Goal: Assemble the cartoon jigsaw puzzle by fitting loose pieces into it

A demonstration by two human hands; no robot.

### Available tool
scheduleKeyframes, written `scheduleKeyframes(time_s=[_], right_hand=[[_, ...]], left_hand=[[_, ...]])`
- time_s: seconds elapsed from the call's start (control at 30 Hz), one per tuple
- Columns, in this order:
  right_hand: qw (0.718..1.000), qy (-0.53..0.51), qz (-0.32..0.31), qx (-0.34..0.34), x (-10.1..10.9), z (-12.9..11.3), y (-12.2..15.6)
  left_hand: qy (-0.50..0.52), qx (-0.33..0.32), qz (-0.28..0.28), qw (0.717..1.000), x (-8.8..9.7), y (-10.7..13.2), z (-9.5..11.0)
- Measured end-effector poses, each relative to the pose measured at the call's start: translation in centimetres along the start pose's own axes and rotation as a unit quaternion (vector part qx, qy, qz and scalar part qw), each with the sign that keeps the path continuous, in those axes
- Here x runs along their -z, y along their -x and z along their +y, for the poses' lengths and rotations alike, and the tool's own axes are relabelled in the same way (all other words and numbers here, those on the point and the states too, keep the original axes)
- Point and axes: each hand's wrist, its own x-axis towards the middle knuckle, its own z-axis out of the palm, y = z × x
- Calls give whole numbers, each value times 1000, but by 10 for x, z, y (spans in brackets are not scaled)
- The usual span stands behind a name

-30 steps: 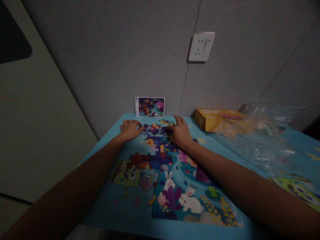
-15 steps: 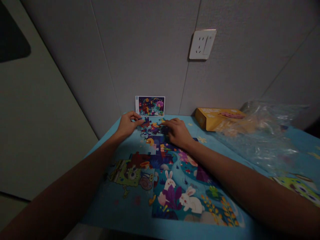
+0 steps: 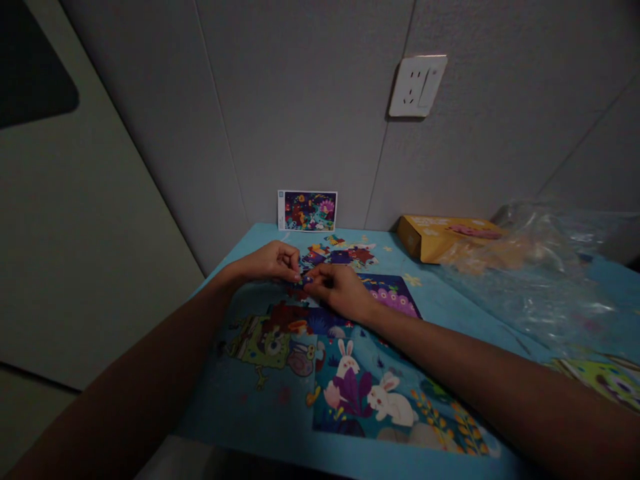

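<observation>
Two bare hands of ours are working close together over the far half of the light-blue table (image 3: 215, 413), with the fingertips nearly touching. Our left hand (image 3: 273, 262) is reaching in from the left, its thumb and fingers pressing together on a small dark puzzle piece (image 3: 305, 280). Our right hand (image 3: 343, 290) is pinching the same piece from the other side, so each grip is closing on it, though the dim light is blurring its outline. The piece is sitting just above the left far part of the partly assembled puzzle (image 3: 363, 387), which is lying flat and showing two white rabbits toward us and a pink fan shape beyond our right wrist. Our right forearm is crossing over its right side. Several loose pieces (image 3: 350, 255) are lying past our hands, some of them overlapping. Behind them a small picture card (image 3: 307, 211) is leaning against the grey wall (image 3: 300, 100). A yellow box (image 3: 425, 239) is resting near the wall to our right, and a crumpled clear plastic bag (image 3: 530, 300) is partly covering it. A white socket plate (image 3: 417, 85) is showing higher up.
</observation>
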Motion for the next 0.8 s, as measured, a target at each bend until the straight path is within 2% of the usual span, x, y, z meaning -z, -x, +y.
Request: scheduleKeyframes(time_s=[0.1, 0.3, 0.43, 0.8], right_hand=[[999, 32, -10, 13, 0, -1, 2], [997, 73, 19, 16, 2, 1, 2], [996, 89, 17, 13, 2, 1, 2], [986, 164, 31, 6, 3, 1, 0]], left_hand=[[-15, 20, -20, 999, 1, 1, -3], [-20, 48, -35, 998, -5, -4, -5], [-28, 58, -44, 997, -9, -5, -4], [-88, 57, -31, 994, -12, -7, -4]])
